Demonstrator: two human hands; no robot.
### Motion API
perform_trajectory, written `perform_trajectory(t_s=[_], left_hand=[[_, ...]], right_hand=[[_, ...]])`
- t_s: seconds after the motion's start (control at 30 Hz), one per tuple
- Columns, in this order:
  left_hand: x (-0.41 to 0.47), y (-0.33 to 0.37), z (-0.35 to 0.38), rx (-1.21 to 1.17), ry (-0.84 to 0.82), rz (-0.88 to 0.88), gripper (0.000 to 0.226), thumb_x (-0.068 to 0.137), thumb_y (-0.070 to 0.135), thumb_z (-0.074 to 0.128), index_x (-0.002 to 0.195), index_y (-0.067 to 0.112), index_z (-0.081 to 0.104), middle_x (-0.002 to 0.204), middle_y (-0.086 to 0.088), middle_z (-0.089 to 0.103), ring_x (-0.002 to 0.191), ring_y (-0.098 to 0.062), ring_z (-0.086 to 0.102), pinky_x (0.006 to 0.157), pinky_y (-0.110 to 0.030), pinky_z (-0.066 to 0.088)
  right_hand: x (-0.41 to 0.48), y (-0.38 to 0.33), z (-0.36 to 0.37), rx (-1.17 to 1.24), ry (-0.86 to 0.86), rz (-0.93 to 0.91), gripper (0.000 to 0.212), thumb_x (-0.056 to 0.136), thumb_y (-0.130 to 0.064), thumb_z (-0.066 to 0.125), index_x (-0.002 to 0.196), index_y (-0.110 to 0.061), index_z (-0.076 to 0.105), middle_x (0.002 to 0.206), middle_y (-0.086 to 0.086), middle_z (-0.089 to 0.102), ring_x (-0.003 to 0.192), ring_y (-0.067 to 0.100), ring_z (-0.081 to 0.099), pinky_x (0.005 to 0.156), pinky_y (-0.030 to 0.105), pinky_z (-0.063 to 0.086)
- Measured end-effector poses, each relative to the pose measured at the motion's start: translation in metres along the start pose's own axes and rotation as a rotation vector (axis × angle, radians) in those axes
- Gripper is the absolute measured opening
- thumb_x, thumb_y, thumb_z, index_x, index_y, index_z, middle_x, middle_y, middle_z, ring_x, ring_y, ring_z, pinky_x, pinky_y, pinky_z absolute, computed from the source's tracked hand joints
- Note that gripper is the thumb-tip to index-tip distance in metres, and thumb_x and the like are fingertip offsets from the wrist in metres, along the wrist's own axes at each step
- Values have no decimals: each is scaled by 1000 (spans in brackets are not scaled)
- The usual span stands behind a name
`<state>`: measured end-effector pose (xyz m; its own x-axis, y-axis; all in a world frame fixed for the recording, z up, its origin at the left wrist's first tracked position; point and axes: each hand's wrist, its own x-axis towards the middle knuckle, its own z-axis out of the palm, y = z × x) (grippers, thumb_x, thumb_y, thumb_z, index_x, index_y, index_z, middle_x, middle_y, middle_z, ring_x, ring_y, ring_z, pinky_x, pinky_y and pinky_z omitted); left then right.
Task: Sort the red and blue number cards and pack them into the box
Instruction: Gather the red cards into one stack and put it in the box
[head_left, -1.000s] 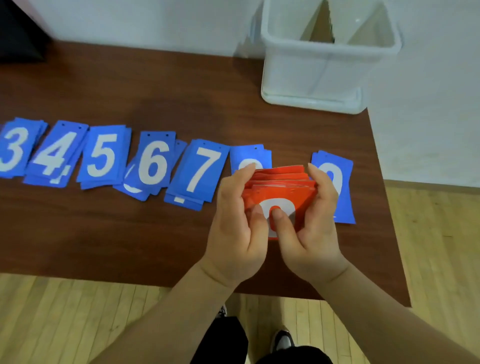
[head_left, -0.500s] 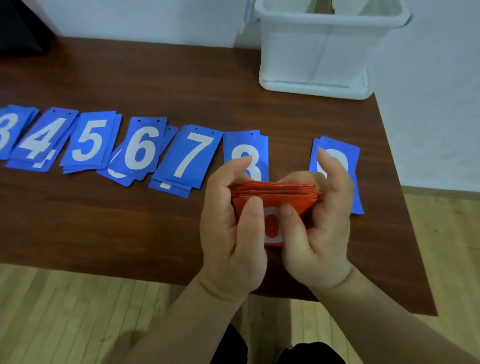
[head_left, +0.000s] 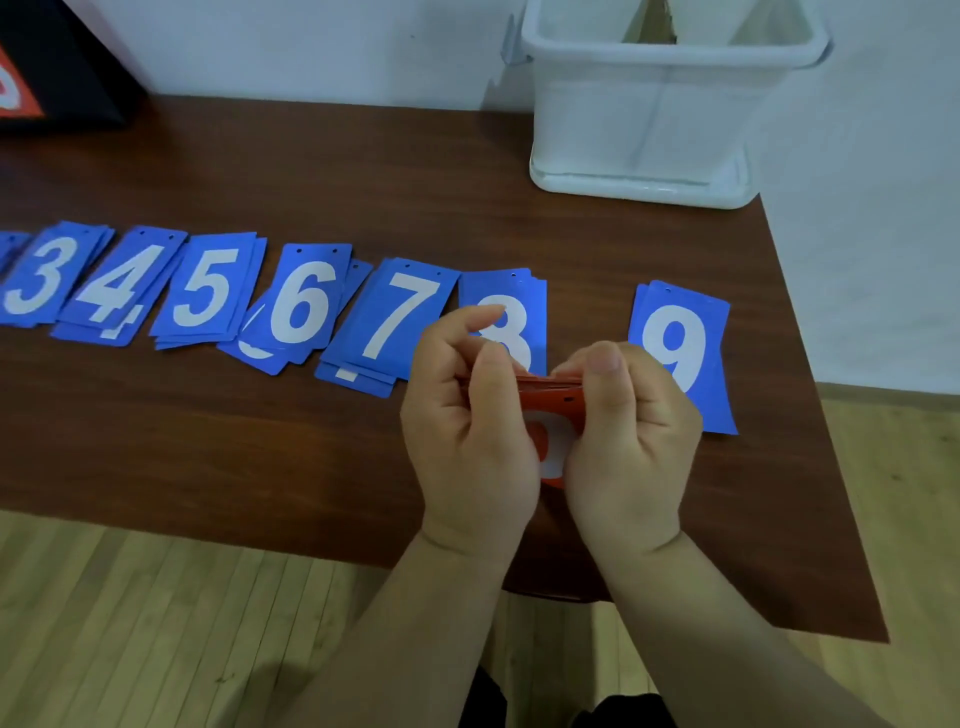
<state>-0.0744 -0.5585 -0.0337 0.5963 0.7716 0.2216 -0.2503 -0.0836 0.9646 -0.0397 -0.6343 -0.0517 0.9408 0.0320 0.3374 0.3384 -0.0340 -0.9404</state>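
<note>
From the head view, my left hand (head_left: 470, 415) and right hand (head_left: 631, 421) are both closed around a stack of red cards (head_left: 551, 400), held above the tabletop (head_left: 363, 171) near its front edge, toward the right corner. A second ago the stack was fanned and tilted toward me with the top edges spread; now it is squared into a tight pack, and my hands have drawn closer together over it. I read that as the red cards being gathered and evened up, ready to go into the box as one bundle.

The stack sits between my palms. My left fingers (head_left: 493, 379) curl over its left end, and my right thumb (head_left: 605, 364) presses down on the top edge, with the other right fingers wrapped behind. Only a strip of red and part of a white digit show between my hands; I cannot read which number it is.

The blue cards (head_left: 306, 306) lie in a row of small piles across the tabletop, numbered three through nine, the nine pile (head_left: 678, 353) just behind my right hand. None of them is packed yet. The white box (head_left: 644, 119) stands at the back right corner, well apart from my hands.
</note>
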Motion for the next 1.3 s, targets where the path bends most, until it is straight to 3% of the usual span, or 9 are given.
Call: perform_trajectory(t_s=[0.17,0.27,0.4,0.53,0.63,0.73,1.03,1.13,1.3], left_hand=[[6,11,1,28,-38,110,23,101,9,42,111,17,61,85,4,64,81,-11,63,73,-23,51],[5,3,-5,141,-113,219,23,104,15,41,120,15,56,88,3,64,81,-13,65,73,-21,52],[2,-9,-10,234,-120,238,27,105,14,42,123,2,58,100,4,63,91,-10,64,79,-15,49],[2,2,-7,105,-113,207,29,105,21,42,126,9,57,100,-2,63,88,-21,65,75,-29,53],[6,3,-7,73,-62,107,23,103,20,49,124,20,59,86,14,60,74,-9,61,66,-25,51],[10,-3,-7,96,-72,73,26,100,12,45,122,17,57,82,13,53,70,-10,54,63,-30,50],[18,-1,-18,129,-380,100,37,96,24,38,130,13,48,91,4,54,81,-18,57,72,-32,52],[25,10,-23,162,-491,-15,44,89,17,43,133,22,43,95,6,56,89,-13,60,74,-22,52],[57,53,-29,197,-556,-247,53,94,11,44,136,43,37,101,9,62,89,-13,67,76,-32,59]], right_hand=[[11,-16,10,-22,52,-78,43,102,-36,37,78,-10,61,71,0,62,68,12,58,60,21,44],[12,-7,10,-39,12,-141,38,102,-35,38,87,-9,61,77,-3,61,70,14,59,63,28,46],[8,4,11,-102,4,-116,33,100,-34,42,95,-8,62,88,-10,62,80,2,59,70,14,44],[7,-7,13,-68,14,-139,30,99,-27,41,97,-7,63,89,-8,62,81,7,60,67,19,47],[5,-9,13,-80,3,-147,26,99,-26,42,97,-10,63,89,-12,61,80,8,61,66,22,48],[1,-4,14,-118,-23,-168,24,100,-23,40,93,-16,61,87,-15,61,79,2,59,68,19,46],[15,2,11,-225,-51,-174,35,105,-29,33,89,-9,57,81,-12,55,72,7,55,61,26,43],[22,-1,10,-276,-97,-145,38,106,-36,31,86,-11,53,72,-5,51,65,12,52,57,32,41],[52,-56,13,-251,-292,29,32,106,-37,35,92,-14,52,80,-2,54,70,10,53,62,28,44]])
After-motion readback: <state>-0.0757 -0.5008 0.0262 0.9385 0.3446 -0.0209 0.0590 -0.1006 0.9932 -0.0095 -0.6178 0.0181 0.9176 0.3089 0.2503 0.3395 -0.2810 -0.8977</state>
